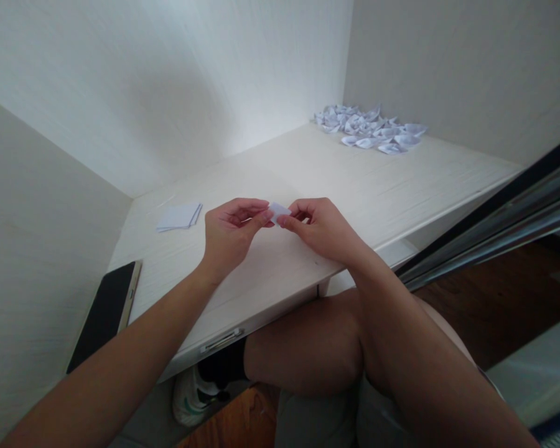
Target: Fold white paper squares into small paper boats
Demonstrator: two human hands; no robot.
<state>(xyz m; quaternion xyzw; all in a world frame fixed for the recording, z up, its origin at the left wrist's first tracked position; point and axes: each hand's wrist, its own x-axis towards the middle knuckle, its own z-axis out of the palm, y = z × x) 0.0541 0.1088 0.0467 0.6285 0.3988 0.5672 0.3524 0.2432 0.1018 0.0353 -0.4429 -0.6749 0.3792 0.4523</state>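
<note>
A small piece of folded white paper (279,213) is pinched between both hands, just above the white desk. My left hand (233,227) grips its left side with thumb and fingertips. On the opposite edge, the thumb and fingers of my right hand (318,225) are closed. Part of the paper is hidden by the fingertips, so its exact folds cannot be made out. To the left of my left hand lies a short stack of white paper sheets (178,216), slightly fanned out.
Many folded paper boats (368,127) are heaped in the desk's back right corner. A dark phone-like slab (103,314) lies at the left edge. Walls enclose the white desk (261,168) behind and at the sides. A drawer handle (223,340) shows on its front, above my legs.
</note>
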